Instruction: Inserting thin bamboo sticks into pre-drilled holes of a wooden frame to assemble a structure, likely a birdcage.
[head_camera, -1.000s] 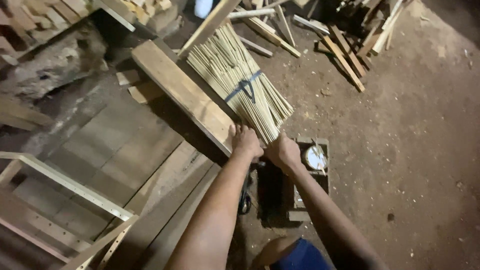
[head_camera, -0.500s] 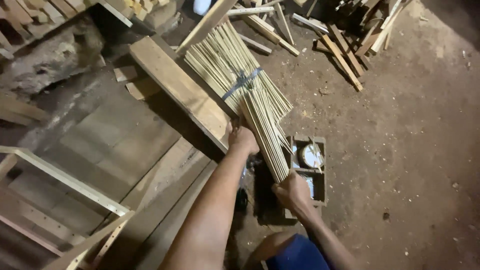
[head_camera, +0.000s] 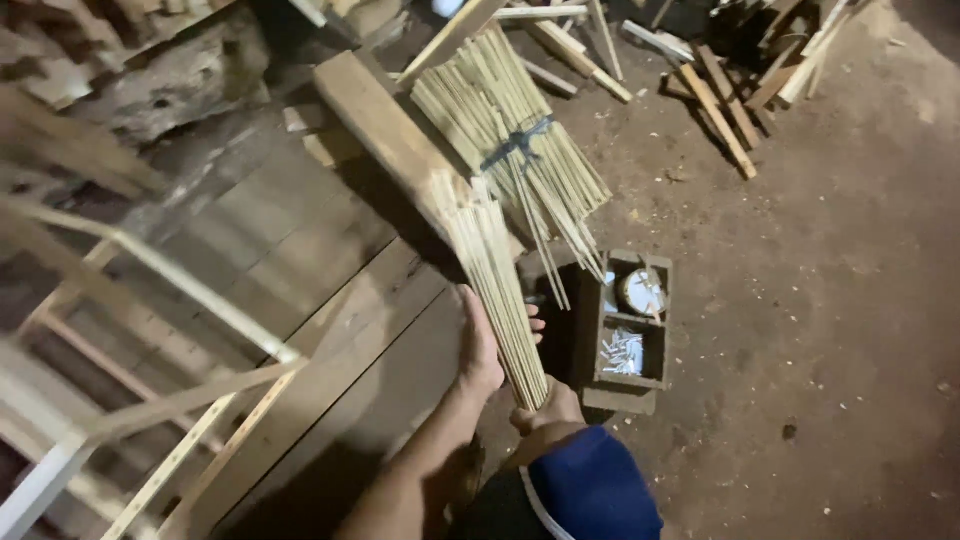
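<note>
A handful of thin pale bamboo sticks (head_camera: 497, 285) slants from upper left to lower right in both my hands. My left hand (head_camera: 482, 350) wraps their middle from the left side. At their lower end, my right hand (head_camera: 548, 408) grips them, just above my blue-clad knee (head_camera: 590, 490). Behind lies a large bundle of the same sticks (head_camera: 505, 130), tied with a dark band and fanned out on the dirt floor, with several loose sticks trailing from its near end.
A thick wooden beam (head_camera: 385, 130) runs diagonally beside the bundle. A small wooden box (head_camera: 628, 325) with a round tape roll and white nails sits right of my hands. A light wooden frame (head_camera: 170, 400) lies at left. Scrap wood (head_camera: 735, 90) is piled at the back.
Both hands drew a handful of sticks out of the tied bundle and pulled it toward me. My right hand slid down to the sticks' near end.
</note>
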